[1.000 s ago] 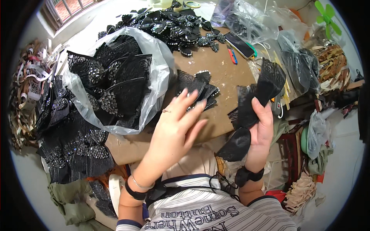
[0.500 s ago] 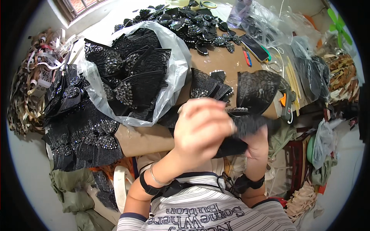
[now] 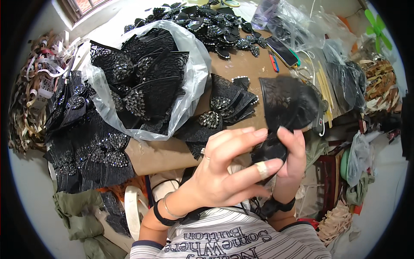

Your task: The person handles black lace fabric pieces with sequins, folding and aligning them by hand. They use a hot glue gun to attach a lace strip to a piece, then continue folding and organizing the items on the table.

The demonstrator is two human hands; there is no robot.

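My right hand grips a black lace piece, which looks like a shoe upper with a smooth, shiny side showing. The right thumb presses on its narrow middle. My left hand reaches across from the left, fingers curved round the lower, folded part of the same piece; one finger wears a pale wrap. Left of the hands, a similar black piece with a bow and clustered stones lies on the brown board. Where the left thumb sits is hidden.
A clear plastic bag holds several stone-trimmed black lace pieces. More lie at the left edge. Black jewelled bows are heaped at the back. Right of them are a phone, a red-and-blue tool and thin sticks.
My left hand, blurred before, has moved down and right onto the piece. The piece now shows its shiny side further up, covering the orange-and-grey tool seen earlier on the right.
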